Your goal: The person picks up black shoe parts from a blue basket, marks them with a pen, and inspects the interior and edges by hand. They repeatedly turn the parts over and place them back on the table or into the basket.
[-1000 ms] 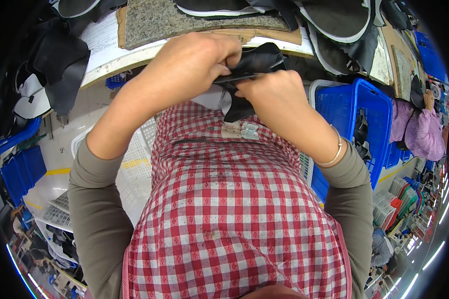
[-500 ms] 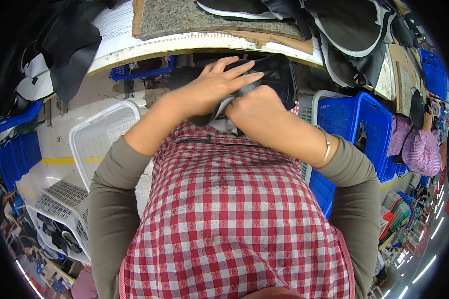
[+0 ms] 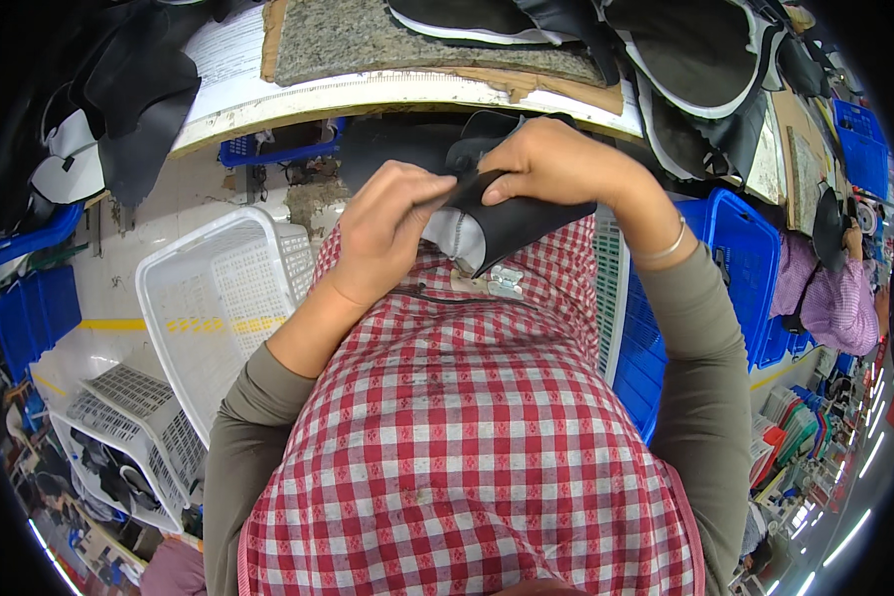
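Both hands hold a black shoe upper piece [image 3: 512,223] with a pale grey lining, close to my chest and just below the workbench edge. My left hand [image 3: 387,228] pinches its left edge between thumb and fingers. My right hand [image 3: 556,164], with a thin bangle at the wrist, grips the top of the piece from above. I wear a red and white checked apron over olive sleeves.
The workbench [image 3: 298,99] runs along the top, carrying a grey felt pad [image 3: 387,40] and black shoe uppers [image 3: 705,60]. A white plastic basket [image 3: 219,308] stands at my left, a blue crate [image 3: 725,268] at my right. Another person in pink [image 3: 829,298] works far right.
My hands have lowered from the bench edge toward my chest with the black piece. The view has tilted down, and the white basket at the left shows more.
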{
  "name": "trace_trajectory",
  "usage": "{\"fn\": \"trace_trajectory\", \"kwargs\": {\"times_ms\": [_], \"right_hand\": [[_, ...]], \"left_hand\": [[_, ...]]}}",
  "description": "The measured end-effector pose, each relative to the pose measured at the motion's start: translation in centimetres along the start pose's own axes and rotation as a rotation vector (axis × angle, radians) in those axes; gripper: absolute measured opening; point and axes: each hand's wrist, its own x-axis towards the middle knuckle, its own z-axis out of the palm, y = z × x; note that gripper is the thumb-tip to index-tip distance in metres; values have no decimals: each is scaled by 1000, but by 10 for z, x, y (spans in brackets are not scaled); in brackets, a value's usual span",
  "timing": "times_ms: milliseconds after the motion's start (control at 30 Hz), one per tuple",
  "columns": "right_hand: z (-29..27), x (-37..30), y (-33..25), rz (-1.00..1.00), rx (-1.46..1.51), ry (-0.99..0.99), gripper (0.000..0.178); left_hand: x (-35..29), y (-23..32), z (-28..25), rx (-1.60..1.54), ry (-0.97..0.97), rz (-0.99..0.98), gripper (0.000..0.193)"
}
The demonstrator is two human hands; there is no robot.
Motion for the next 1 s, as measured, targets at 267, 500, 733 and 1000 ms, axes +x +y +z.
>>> {"fn": "trace_trajectory", "kwargs": {"times_ms": [267,500,733,1000], "right_hand": [[-5,5,25,226,331,-356,40],[6,-11,-1,122,45,-127,29],[39,-36,-82,110,-654,413,7],[46,-57,-49,286,-163,621,22]], "left_hand": [[-2,-6,3,387,-748,462,27],[49,-31,-12,-48,-392,-267,12],[59,-47,25,-374,-559,-796,20],[53,-30,7,-611,-583,-826,22]]}}
